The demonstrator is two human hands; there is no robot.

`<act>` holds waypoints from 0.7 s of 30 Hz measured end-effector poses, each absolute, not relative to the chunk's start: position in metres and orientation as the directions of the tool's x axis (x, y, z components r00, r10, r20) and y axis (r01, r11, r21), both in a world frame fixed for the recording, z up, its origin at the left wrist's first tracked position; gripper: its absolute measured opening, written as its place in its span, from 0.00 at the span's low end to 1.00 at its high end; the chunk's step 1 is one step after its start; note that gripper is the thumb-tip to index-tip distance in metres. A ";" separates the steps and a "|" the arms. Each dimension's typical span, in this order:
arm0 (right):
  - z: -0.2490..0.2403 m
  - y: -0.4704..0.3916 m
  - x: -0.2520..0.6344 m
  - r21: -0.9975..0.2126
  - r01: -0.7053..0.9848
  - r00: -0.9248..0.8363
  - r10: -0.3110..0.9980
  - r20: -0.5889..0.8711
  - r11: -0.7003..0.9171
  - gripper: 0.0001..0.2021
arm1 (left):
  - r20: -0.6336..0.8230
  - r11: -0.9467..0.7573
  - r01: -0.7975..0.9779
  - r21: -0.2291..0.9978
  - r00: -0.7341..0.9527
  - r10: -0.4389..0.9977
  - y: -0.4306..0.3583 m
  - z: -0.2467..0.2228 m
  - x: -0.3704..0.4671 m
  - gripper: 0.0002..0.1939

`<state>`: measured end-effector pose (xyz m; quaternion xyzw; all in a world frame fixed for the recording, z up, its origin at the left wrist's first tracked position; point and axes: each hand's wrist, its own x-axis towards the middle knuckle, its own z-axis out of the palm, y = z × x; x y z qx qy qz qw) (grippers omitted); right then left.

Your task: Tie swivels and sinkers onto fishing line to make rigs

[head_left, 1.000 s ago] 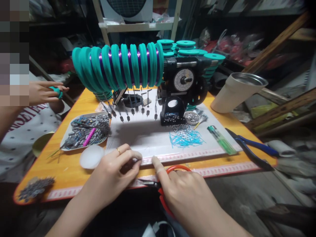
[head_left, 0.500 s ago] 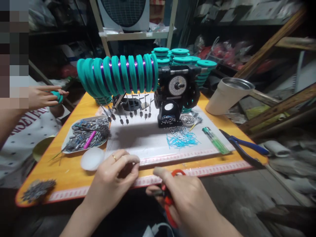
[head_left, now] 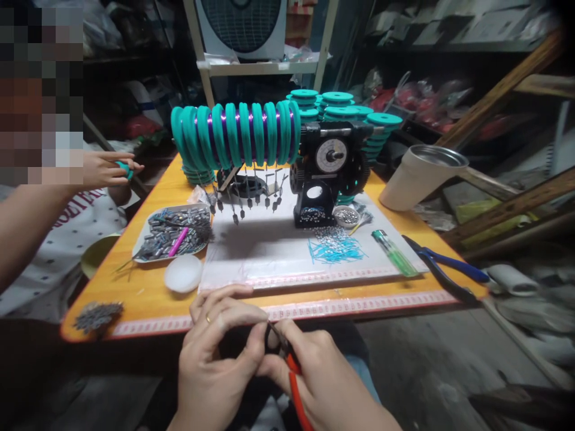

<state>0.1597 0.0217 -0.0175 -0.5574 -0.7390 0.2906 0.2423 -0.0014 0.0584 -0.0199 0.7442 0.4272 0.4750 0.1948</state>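
Observation:
My right hand (head_left: 326, 365) is wrapped round small pliers with red handles (head_left: 294, 383), their dark jaws pointing up and left. Close by, my left hand (head_left: 218, 353) is closed in a pinch near the jaw tips; what lies between its fingers is too small or hidden to name. Both hands meet in front of the table's near edge. Beyond them stands a black winding machine with a dial (head_left: 331, 155). It carries a row of teal spools (head_left: 236, 134) wound with purple line, and small dark weighted pieces (head_left: 251, 200) hang below.
Around the white board (head_left: 265, 251) are a tray of metal pieces (head_left: 173, 233), a white lid (head_left: 183, 273), blue sticks (head_left: 336, 250), a green lighter (head_left: 395, 254), blue-handled pliers (head_left: 449, 266) and a beige cup (head_left: 417, 179). At left, another person's hand (head_left: 105, 169) holds something teal.
My hands have come together, bringing the red-handled pliers up to my left fingers. The view has shifted, so the table appears farther right.

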 end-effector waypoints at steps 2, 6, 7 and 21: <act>-0.016 0.021 0.160 -0.703 0.682 -0.270 0.963 0.015 0.202 0.12 | 0.540 -0.559 0.461 0.689 0.187 0.821 0.057 -0.020 -0.003 0.10; -0.016 0.020 0.160 -0.735 0.656 -0.271 0.963 -0.014 0.173 0.11 | 0.537 -0.566 0.474 0.675 0.211 0.817 0.055 -0.019 -0.006 0.10; -0.017 0.020 0.160 -0.754 0.636 -0.274 0.961 -0.021 0.165 0.10 | 0.535 -0.570 0.474 0.671 0.223 0.815 0.055 -0.019 -0.006 0.10; -0.025 0.018 0.173 -0.787 0.602 -0.270 0.893 -0.360 -0.136 0.08 | 0.660 -0.603 0.455 0.655 0.044 0.750 0.064 -0.026 -0.060 0.19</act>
